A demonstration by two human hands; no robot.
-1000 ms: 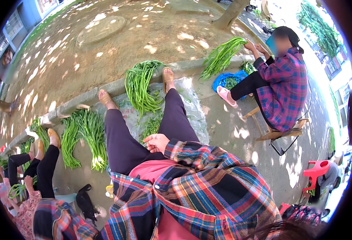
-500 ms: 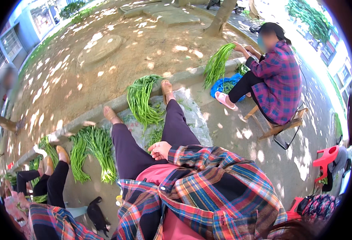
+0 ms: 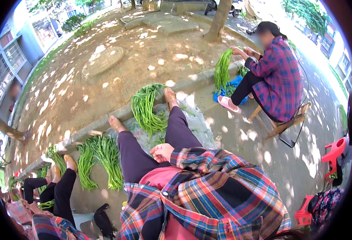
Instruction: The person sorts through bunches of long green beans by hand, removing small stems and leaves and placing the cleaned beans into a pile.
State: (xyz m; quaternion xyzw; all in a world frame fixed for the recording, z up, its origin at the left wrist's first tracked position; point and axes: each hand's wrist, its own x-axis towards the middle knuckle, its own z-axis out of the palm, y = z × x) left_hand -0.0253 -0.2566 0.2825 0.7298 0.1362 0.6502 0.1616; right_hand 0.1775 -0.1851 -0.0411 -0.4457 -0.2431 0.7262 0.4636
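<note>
My right hand rests over my lap between my dark-trousered thighs, fingers loosely curled; whether they hold something small I cannot make out. I cannot see my left hand. Just beyond, a large bundle of leafy green stalks drapes from the kerb onto a pale plastic sheet between my feet, with loose greens scattered near it. More long-stemmed bundles lie on the pavement beside my left leg.
At right, a seated person in plaid holds greens over a blue bag. Other workers' legs are at left. A concrete kerb borders packed dirt with a tree; red stools stand at lower right.
The view has shifted, so my legs and hand sit slightly lower and further right in it. The co-worker's held greens now hang more upright over the blue bag. My hand keeps its curled pose.
</note>
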